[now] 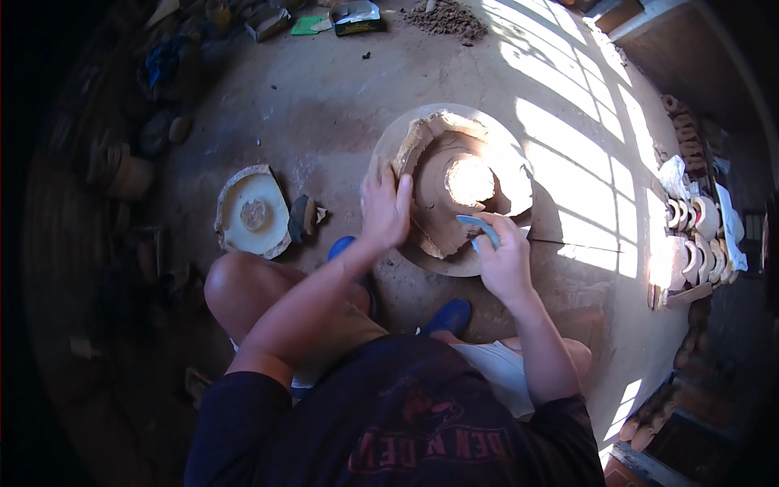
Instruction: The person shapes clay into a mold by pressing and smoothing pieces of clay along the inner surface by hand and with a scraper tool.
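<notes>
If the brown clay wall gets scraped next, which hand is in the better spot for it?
Probably the right hand: it holds the curved blue tool toward the side nearest the person. The left hand lies against the left side of the clay wall, with no tool visible in it.

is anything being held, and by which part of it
The right hand holds a curved blue tool by its right end, left tip free. The left hand touches the clay piece on its left; whether it grips is unclear.

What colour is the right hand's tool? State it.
The tool is light blue, seen in the head view.
</notes>
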A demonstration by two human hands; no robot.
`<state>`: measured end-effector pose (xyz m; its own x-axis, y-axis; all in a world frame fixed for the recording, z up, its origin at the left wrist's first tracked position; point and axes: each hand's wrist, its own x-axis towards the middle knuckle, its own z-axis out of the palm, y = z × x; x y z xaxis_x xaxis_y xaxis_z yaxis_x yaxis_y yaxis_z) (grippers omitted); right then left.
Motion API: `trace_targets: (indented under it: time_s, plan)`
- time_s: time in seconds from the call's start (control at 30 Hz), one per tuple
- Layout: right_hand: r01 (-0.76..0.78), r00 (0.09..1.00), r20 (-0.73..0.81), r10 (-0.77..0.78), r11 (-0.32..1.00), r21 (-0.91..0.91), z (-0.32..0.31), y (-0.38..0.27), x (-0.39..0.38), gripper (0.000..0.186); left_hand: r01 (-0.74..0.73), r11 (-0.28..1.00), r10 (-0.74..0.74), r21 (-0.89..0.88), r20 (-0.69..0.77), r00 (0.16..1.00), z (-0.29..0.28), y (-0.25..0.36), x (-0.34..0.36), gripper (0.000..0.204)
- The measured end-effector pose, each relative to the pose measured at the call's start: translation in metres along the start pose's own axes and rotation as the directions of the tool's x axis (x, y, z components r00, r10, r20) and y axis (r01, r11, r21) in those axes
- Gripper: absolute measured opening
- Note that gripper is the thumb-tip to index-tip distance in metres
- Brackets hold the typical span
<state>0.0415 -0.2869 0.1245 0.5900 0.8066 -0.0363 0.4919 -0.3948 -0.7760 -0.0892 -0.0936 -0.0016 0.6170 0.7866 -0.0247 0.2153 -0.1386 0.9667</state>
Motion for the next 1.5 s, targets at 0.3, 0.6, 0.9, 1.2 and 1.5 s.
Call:
trace_targets:
  time_s: [0.3, 0.6, 0.9, 1.2, 1.5]
  plan:
    - [0.241, 0.965, -0.061, -0.256, 0.953, -0.184, 0.017, -0.022, -0.002, 0.032, 0.063, 0.956, -0.059, -0.285, 0.025, 0.998, -0.002, 0.053, -0.056, 0.029]
    - [0.124, 0.982, 0.179, -0.063, 0.928, -0.352, 0.001, -0.031, 0.027, 0.019, 0.167, 0.986, -0.161, 0.027, -0.159, 0.974, 0.002, -0.005, -0.027, 0.038]
    - [-0.451, 0.802, 0.370, 0.469, 0.882, -0.138, 0.080, -0.053, 0.131, 0.032, 0.133, 0.991, -0.131, 0.020, -0.099, 0.986, 0.007, -0.008, -0.023, 0.040]
    - [0.219, 0.711, 0.670, 0.215, 0.837, -0.501, 0.067, -0.032, 0.084, 0.080, 0.106, 0.991, -0.104, 0.077, -0.018, 0.994, -0.012, -0.013, 0.013, 0.038]
    - [0.440, 0.611, 0.699, 0.371, 0.575, -0.690, 0.001, -0.022, 0.040, 0.080, 0.031, 0.994, -0.035, 0.108, 0.036, 0.999, -0.023, -0.024, 0.043, 0.036]
